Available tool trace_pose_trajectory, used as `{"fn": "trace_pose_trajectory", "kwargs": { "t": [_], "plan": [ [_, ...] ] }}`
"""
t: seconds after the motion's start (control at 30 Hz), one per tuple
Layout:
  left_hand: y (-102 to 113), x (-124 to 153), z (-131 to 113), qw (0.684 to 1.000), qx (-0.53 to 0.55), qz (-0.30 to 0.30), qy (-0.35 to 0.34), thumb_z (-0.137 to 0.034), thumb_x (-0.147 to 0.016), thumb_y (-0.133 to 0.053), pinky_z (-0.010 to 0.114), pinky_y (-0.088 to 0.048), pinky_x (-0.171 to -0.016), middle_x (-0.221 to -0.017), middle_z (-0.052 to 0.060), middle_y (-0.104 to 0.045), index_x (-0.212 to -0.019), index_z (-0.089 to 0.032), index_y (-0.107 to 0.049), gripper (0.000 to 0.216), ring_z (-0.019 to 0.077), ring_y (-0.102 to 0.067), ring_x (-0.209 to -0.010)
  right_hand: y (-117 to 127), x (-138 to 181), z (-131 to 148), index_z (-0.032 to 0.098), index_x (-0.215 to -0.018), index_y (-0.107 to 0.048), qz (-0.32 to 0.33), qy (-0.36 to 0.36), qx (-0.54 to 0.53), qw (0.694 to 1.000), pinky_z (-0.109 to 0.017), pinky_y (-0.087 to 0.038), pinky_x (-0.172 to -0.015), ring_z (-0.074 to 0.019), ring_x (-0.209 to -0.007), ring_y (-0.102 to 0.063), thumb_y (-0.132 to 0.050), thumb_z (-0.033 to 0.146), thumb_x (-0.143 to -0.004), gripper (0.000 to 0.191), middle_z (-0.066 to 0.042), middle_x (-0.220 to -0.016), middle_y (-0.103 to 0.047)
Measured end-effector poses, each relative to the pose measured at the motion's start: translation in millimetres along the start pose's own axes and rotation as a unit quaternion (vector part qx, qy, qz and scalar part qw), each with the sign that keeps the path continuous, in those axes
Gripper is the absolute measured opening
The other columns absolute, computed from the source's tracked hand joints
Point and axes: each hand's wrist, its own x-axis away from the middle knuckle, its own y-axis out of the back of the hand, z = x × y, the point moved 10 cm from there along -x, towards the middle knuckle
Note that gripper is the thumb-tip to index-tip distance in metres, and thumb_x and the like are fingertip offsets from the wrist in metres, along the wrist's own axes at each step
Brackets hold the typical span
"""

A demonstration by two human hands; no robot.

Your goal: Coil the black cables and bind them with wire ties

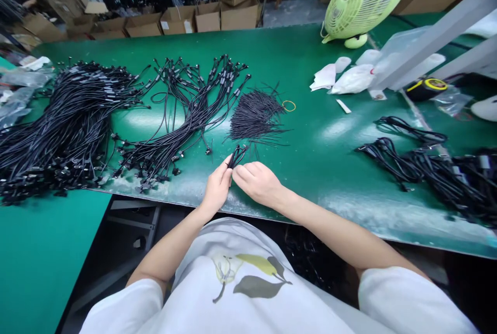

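Observation:
My left hand [217, 186] is closed around a small coiled black cable [237, 156], held just above the front part of the green table. Against the near end of that coil, my right hand [256, 181] has its fingers pinched together; whatever is between them is hidden. Just beyond both hands lies a pile of short, thin black ties [254, 114]. Left of it, a loose bunch of black cables [190, 121] with plugs at their ends is spread out. A bigger heap of similar cables [70, 111] lies farther left.
Coiled cables [411, 165] lie at the right on the green table [303, 116]. A yellow rubber band [289, 105] rests by the ties. Farther back are a green fan [365, 0], white plastic bags [355, 79], a black-and-yellow tape measure [426, 88] and a slanting grey post [438, 28].

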Motion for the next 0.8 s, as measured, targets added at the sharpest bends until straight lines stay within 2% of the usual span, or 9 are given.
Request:
{"fn": "trace_pose_trajectory", "kwargs": {
  "t": [0.07, 0.13, 0.23, 0.33, 0.4, 0.5, 0.63, 0.73, 0.8],
  "plan": [
    [1, -3, -1, 0.999, -0.039, 0.009, -0.028, -0.032, -0.094, -0.04, 0.03, -0.048, -0.081, -0.099, 0.008, -0.068, -0.139, -0.015, -0.048, 0.049, 0.0179, -0.062, -0.087, 2, -3, 9, 0.011, -0.091, -0.066, -0.013, 0.058, -0.01, 0.998, -0.034, -0.04, -0.076, -0.0189, -0.088, -0.055, -0.044, 0.01, -0.091, 0.022, -0.008, -0.095, -0.065],
    [1, -5, -1, 0.996, -0.071, 0.019, -0.049, -0.028, -0.092, -0.041, 0.033, -0.044, -0.097, -0.123, 0.011, -0.064, -0.136, -0.016, -0.052, 0.046, 0.0219, -0.059, -0.111, 1, -5, 13, 0.009, -0.103, -0.064, -0.015, 0.092, -0.015, 0.995, -0.036, -0.04, -0.09, -0.0213, -0.109, -0.052, -0.042, 0.01, -0.092, 0.024, -0.011, -0.116, -0.062],
    [4, -7, 1, 0.995, -0.081, 0.028, -0.047, -0.024, -0.088, -0.044, 0.036, -0.039, -0.104, -0.131, 0.01, -0.061, -0.13, -0.018, -0.058, 0.045, 0.0238, -0.054, -0.121, -4, -10, 11, 0.009, -0.094, -0.062, 0.017, 0.099, -0.014, 0.995, -0.037, -0.042, -0.085, -0.021, -0.102, -0.056, -0.041, 0.011, -0.093, 0.021, -0.013, -0.103, -0.064],
    [3, -9, 8, 0.999, 0.003, 0.05, 0.009, -0.028, -0.084, -0.05, 0.033, -0.044, -0.095, -0.112, 0.009, -0.069, -0.121, -0.016, -0.064, 0.042, 0.0225, -0.061, -0.106, -2, -13, 16, 0.013, -0.081, -0.057, 0.049, 0.136, -0.029, 0.989, -0.032, -0.042, -0.07, -0.0157, -0.075, -0.057, -0.038, 0.012, -0.095, 0.023, -0.006, -0.079, -0.061],
    [-3, -10, 17, 0.991, 0.078, 0.081, 0.076, -0.038, -0.081, -0.056, 0.028, -0.049, -0.072, -0.082, 0.006, -0.071, -0.114, -0.013, -0.067, 0.042, 0.0176, -0.062, -0.075, -2, -12, 23, 0.013, -0.082, -0.056, 0.06, 0.184, -0.028, 0.981, -0.031, -0.041, -0.068, -0.0148, -0.073, -0.056, -0.037, 0.014, -0.097, 0.024, -0.005, -0.079, -0.06],
    [-18, -10, 27, 0.97, 0.133, 0.133, 0.156, -0.048, -0.072, -0.068, 0.02, -0.029, -0.044, -0.047, -0.006, -0.046, -0.104, -0.013, -0.068, 0.048, 0.008, -0.036, -0.043, -12, -9, 23, 0.012, -0.081, -0.057, 0.092, 0.209, -0.006, 0.974, -0.032, -0.04, -0.064, -0.0163, -0.073, -0.057, -0.036, 0.018, -0.097, 0.027, -0.006, -0.077, -0.058],
    [-37, -3, 26, 0.954, 0.152, 0.169, 0.195, -0.046, -0.064, -0.076, 0.019, -0.024, -0.044, -0.047, -0.009, -0.036, -0.092, -0.015, -0.068, 0.042, 0.0059, -0.028, -0.043, -29, 0, 28, 0.015, -0.065, -0.053, 0.165, 0.228, 0.021, 0.959, -0.03, -0.031, -0.051, -0.0174, -0.063, -0.054, -0.045, 0.017, -0.092, 0.029, -0.007, -0.068, -0.057],
    [-38, 3, 24, 0.958, 0.143, 0.137, 0.206, -0.044, -0.062, -0.077, 0.019, -0.027, -0.045, -0.048, -0.008, -0.042, -0.093, -0.016, -0.068, 0.042, 0.0077, -0.035, -0.045, -28, 0, 33, 0.015, -0.059, -0.054, 0.191, 0.245, 0.03, 0.95, -0.029, -0.029, -0.048, -0.0178, -0.059, -0.053, -0.047, 0.016, -0.09, 0.032, -0.009, -0.067, -0.06],
    [-33, 4, 22, 0.963, 0.144, 0.104, 0.204, -0.041, -0.061, -0.077, 0.02, -0.032, -0.047, -0.052, -0.006, -0.052, -0.093, -0.018, -0.069, 0.041, 0.0099, -0.043, -0.049, -24, -7, 28, 0.013, -0.065, -0.061, 0.198, 0.217, 0.011, 0.956, -0.029, -0.029, -0.046, -0.0176, -0.058, -0.054, -0.045, 0.019, -0.092, 0.033, -0.01, -0.069, -0.063]
  ]
}}
